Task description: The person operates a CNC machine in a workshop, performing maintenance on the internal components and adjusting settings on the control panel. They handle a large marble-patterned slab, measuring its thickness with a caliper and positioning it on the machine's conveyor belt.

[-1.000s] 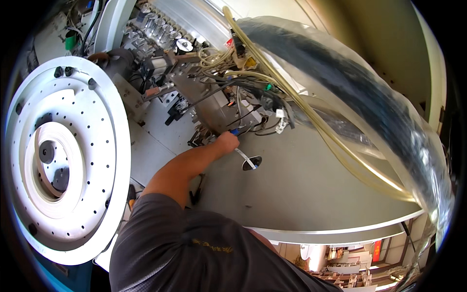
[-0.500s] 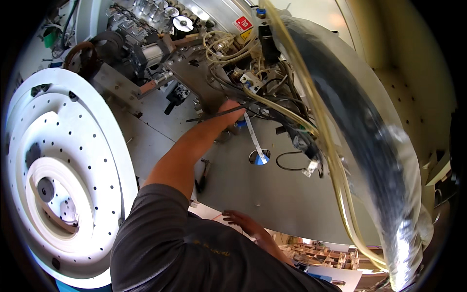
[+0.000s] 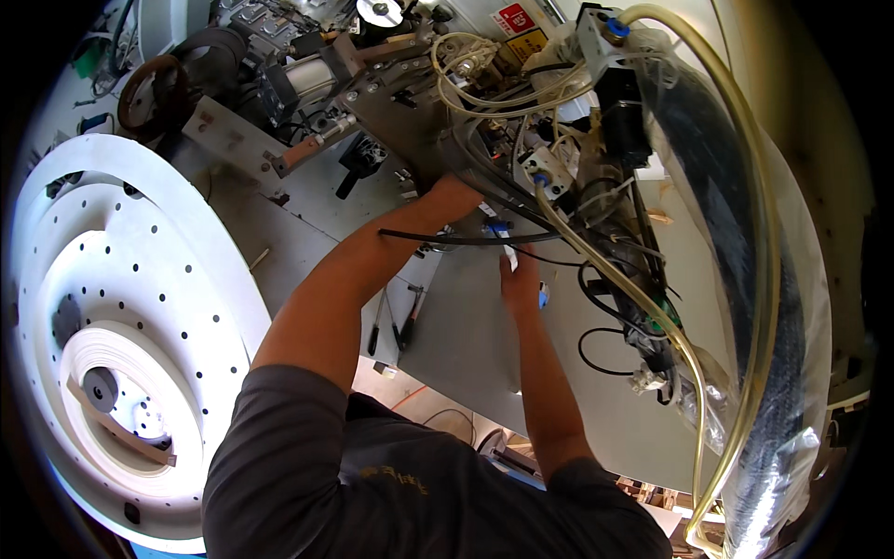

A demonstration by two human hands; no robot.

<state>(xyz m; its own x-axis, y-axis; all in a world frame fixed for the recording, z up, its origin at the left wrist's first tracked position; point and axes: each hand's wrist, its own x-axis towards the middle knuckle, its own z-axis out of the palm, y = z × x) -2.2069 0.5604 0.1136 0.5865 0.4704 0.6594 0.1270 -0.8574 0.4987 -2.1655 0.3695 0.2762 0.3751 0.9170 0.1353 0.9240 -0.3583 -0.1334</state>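
My left hand (image 3: 456,197) reaches in under the machine's dark frame, fingers closed and partly hidden by black hoses. The upper end of a narrow white strip (image 3: 509,253) comes out at its fingertips. Lower down, my right hand (image 3: 520,278) is closed around the strip's other end, thumb against it. A small blue fitting (image 3: 498,227) sits beside the strip between my hands. Just right of my right hand, part of a round hole (image 3: 543,294) in the grey metal table (image 3: 466,326) shows blue.
A large white perforated disc (image 3: 177,279) with a coil of pale tape (image 3: 140,466) stands at left. Clear yellowish hoses (image 3: 759,242) and a plastic-wrapped black bundle (image 3: 792,373) arch along the right. Hand tools (image 3: 407,321) lie left of the table. A black cable (image 3: 466,238) crosses my left wrist.
My right hand has come up from low near my body to the white strip. My left hand stays at the strip's upper end. The view has shifted, so the machine appears displaced.
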